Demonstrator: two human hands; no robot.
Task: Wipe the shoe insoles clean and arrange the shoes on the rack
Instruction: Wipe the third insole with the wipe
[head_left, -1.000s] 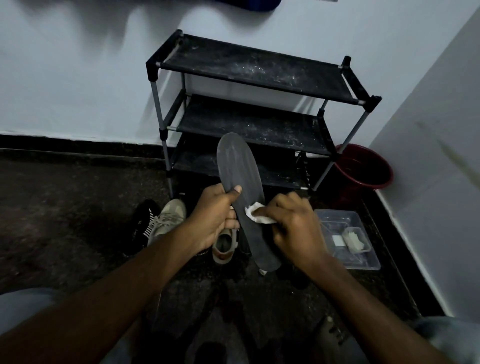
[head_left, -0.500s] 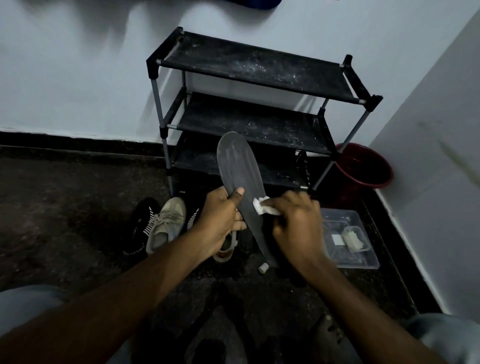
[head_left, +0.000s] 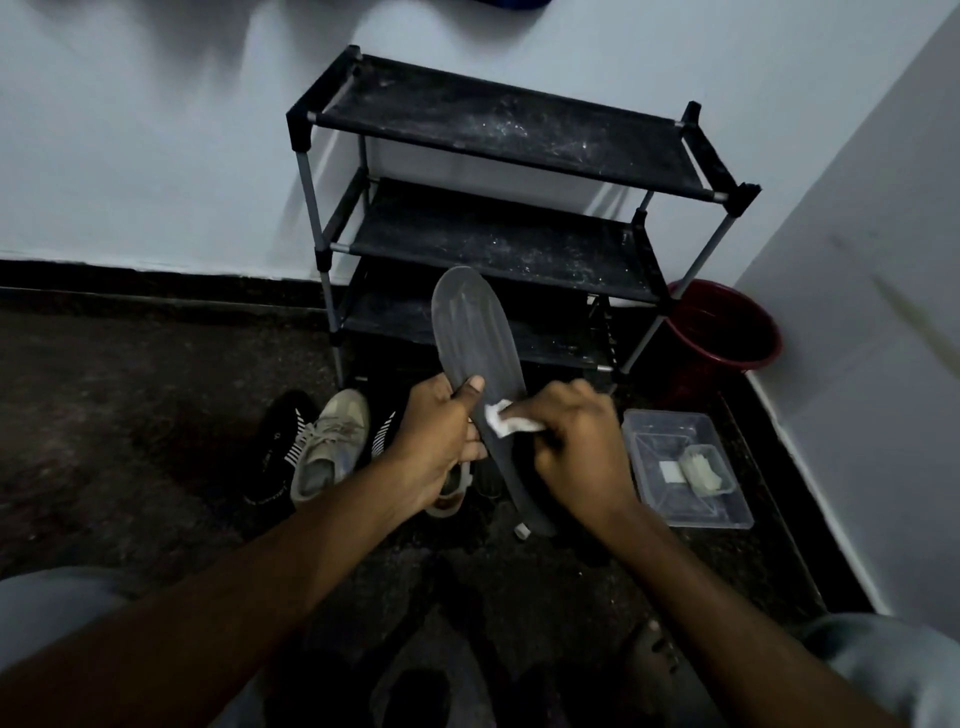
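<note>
Dark speckled floor (head_left: 130, 415) meets a pale wall (head_left: 156, 156) in this corner, and against that wall stands the black three-shelf rack (head_left: 498, 130), its shelves dusty. Just in front of the rack's lowest shelf I have the grey insole (head_left: 475, 332) held up off the floor, toe end toward the rack and heel end pointing down and away from it. My left hand (head_left: 441, 436) grips the insole at its middle, thumb across the top face and fingers curled behind. My right hand (head_left: 576, 441) pinches a small white wipe (head_left: 506, 422) and presses it on the insole's face, just beside the left thumb.

On the floor in front of the rack's left leg a beige sneaker (head_left: 332, 441) lies against a black shoe (head_left: 280, 447) with white stripes. A second beige shoe (head_left: 452, 493) is mostly hidden under my left hand. In front of the rack's right leg sits a clear tray (head_left: 654, 431) with white pieces inside. Beside the rack's right side, in the corner, stands a red bucket (head_left: 727, 322).
</note>
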